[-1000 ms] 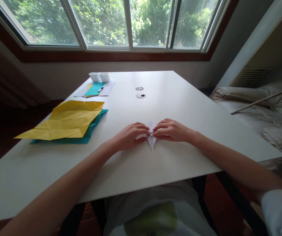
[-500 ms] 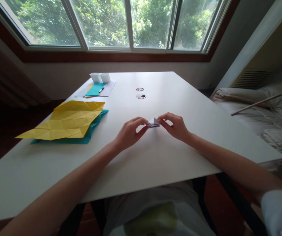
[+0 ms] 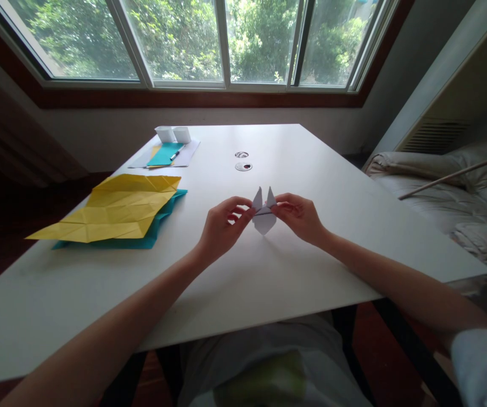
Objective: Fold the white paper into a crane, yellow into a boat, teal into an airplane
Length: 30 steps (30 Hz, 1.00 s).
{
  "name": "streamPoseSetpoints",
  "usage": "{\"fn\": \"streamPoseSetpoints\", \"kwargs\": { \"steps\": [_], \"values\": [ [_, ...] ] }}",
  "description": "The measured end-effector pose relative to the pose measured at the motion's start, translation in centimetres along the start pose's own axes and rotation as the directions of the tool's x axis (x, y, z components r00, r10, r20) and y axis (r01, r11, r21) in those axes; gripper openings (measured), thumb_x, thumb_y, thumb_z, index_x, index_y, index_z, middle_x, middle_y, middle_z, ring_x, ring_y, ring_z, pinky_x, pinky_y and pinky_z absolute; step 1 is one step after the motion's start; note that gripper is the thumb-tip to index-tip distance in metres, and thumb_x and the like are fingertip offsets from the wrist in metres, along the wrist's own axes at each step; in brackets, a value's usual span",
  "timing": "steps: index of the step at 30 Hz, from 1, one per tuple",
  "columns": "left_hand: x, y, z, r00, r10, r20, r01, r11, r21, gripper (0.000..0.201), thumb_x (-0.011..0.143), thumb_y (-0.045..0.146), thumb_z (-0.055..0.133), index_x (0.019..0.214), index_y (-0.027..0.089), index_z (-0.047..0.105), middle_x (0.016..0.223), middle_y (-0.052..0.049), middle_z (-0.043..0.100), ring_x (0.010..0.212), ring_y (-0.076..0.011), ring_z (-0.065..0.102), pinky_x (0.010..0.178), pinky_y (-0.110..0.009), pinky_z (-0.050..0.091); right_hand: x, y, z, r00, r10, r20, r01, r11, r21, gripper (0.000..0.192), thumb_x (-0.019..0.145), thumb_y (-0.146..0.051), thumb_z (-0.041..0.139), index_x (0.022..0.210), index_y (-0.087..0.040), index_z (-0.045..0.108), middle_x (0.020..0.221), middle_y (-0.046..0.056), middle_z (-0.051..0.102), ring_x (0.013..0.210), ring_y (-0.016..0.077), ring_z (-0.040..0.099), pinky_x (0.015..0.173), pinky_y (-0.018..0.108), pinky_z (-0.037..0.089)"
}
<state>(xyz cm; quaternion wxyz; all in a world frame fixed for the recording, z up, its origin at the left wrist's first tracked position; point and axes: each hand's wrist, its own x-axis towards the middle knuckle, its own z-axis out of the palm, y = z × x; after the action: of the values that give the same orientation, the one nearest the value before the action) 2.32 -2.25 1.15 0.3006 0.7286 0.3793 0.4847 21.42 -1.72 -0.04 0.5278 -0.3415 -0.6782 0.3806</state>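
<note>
A small white folded paper piece [image 3: 263, 215] with two upright points is held just above the white table [image 3: 268, 282]. My left hand [image 3: 223, 225] pinches its left side with thumb and fingers. My right hand [image 3: 300, 217] pinches its right side. Both hands meet over the middle of the table.
A creased yellow sheet [image 3: 113, 212] lies on a teal sheet [image 3: 158, 220] at the left. At the far left corner are papers with a pen [image 3: 176, 152] and two small white paper boxes [image 3: 173, 134]. Two round grommets [image 3: 243, 165] sit mid-table. A sofa with bedding [image 3: 447, 192] stands on the right.
The paper piece lay flat under both hands a second ago. Both hands have lifted it off the table and turned it so its two points stand up.
</note>
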Motion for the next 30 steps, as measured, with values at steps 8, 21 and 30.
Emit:
{"fn": "streamPoseSetpoints", "kwargs": {
  "steps": [8, 21, 30],
  "values": [
    [0.0, -0.2, -0.1, 0.997, -0.055, 0.046, 0.055, 0.998, -0.005, 0.028, 0.071, 0.023, 0.062, 0.093, 0.021, 0.044, 0.096, -0.003, 0.056, 0.080, -0.0147, 0.062, 0.058, -0.023, 0.050, 0.6, 0.0, -0.3, 0.995, 0.066, -0.074, -0.059, 0.994, 0.095, 0.025, 0.071, -0.039, 0.067, 0.081, -0.018, 0.059, 0.080, 0.000, 0.058, 0.068, 0.0123, 0.062, 0.062, 0.028, 0.054],
    [0.3, -2.3, 0.1, 0.977, -0.111, 0.180, 0.121, 0.992, -0.043, 0.041, 0.068, 0.031, 0.068, 0.098, 0.021, 0.041, 0.082, -0.001, 0.060, 0.074, -0.0129, 0.058, 0.062, -0.025, 0.047, 0.5, 1.2, -0.9, 0.983, 0.041, 0.177, -0.035, 0.999, -0.033, 0.022, 0.076, -0.038, 0.062, 0.086, -0.018, 0.061, 0.097, 0.005, 0.053, 0.077, 0.0142, 0.063, 0.074, 0.032, 0.055],
    [0.5, -2.5, 0.5, 0.984, -0.107, 0.145, 0.124, 0.986, -0.111, 0.032, 0.069, 0.023, 0.065, 0.094, 0.020, 0.045, 0.075, 0.000, 0.063, 0.063, -0.0106, 0.058, 0.055, -0.021, 0.041, 0.1, 1.0, -0.9, 0.978, -0.025, 0.206, 0.073, 0.972, -0.225, 0.019, 0.079, -0.035, 0.059, 0.088, -0.018, 0.062, 0.089, 0.005, 0.061, 0.077, 0.0147, 0.062, 0.073, 0.031, 0.054]
  ]
}}
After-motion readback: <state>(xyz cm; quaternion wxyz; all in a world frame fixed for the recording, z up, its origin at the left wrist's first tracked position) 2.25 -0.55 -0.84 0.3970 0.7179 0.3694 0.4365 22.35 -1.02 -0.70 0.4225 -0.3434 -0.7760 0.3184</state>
